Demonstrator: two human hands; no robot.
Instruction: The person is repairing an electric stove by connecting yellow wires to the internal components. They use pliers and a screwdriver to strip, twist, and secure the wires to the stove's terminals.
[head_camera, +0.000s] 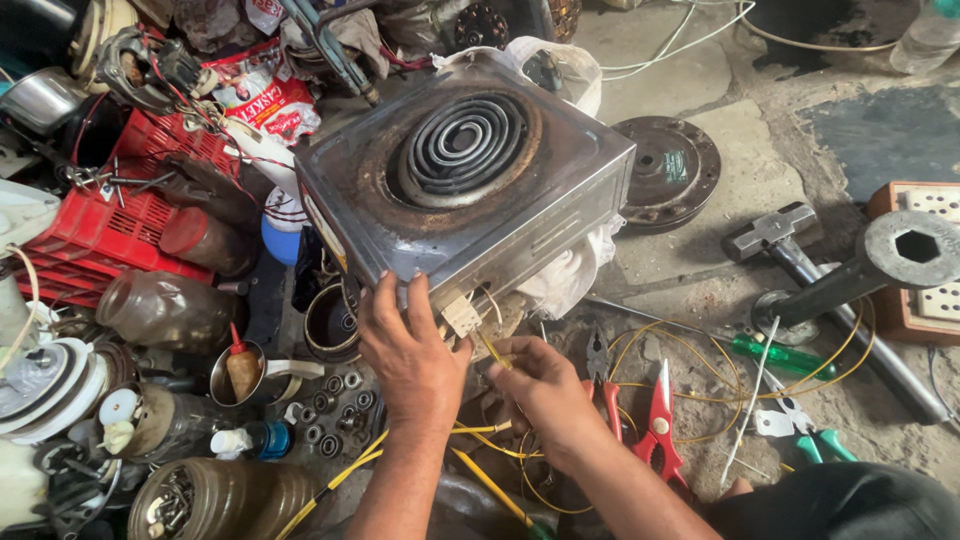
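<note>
Hotplate (465, 185) lies just ahead of both hands; left hand (410, 355) grips its near corner, right hand (540, 385) pinches a yellow wire (492, 350) below.

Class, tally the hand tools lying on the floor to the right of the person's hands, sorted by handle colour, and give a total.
Red-handled: 2, pliers and wire strippers
Green-handled: 2, screwdriver and cutters
Bare metal: 1, hammer
Total: 5
</note>
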